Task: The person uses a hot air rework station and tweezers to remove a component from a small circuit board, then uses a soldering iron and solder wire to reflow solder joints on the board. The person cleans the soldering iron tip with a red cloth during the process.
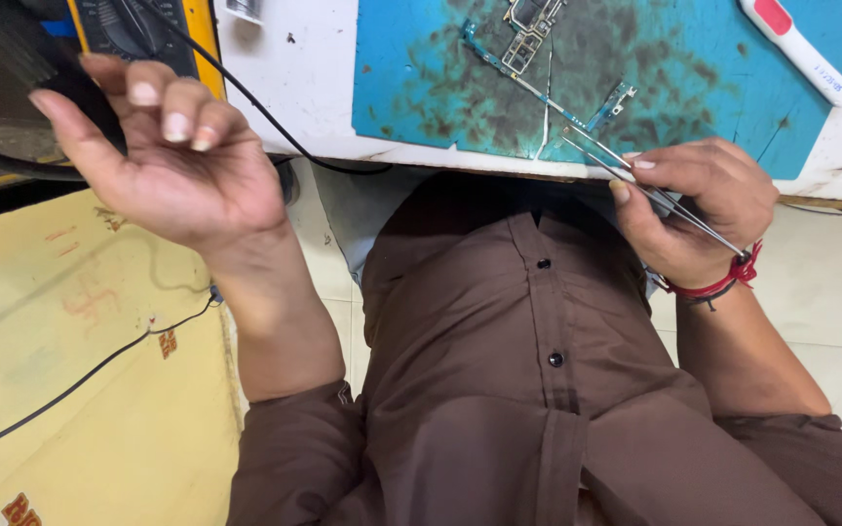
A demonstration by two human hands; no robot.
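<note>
While right hand [699, 209] pinches tweezers [650, 190] shut near blue flex strip [611, 105], left hand [163, 151] hangs loosely curled, empty (strip untouched; board frame [528, 29] set aside).

Work mat [694, 117]: teal-blue, blotched with dark brown-black stains. Bench top [294, 78]: white, scuffed. Shirt [499, 390]: plain dark brown, dark buttons. Wrist thread [723, 282]: red. Tweezers [635, 175]: silver. Meter casing [202, 29]: yellow around black. Cardboard [80, 390]: pale yellow, faded red marks.
</note>
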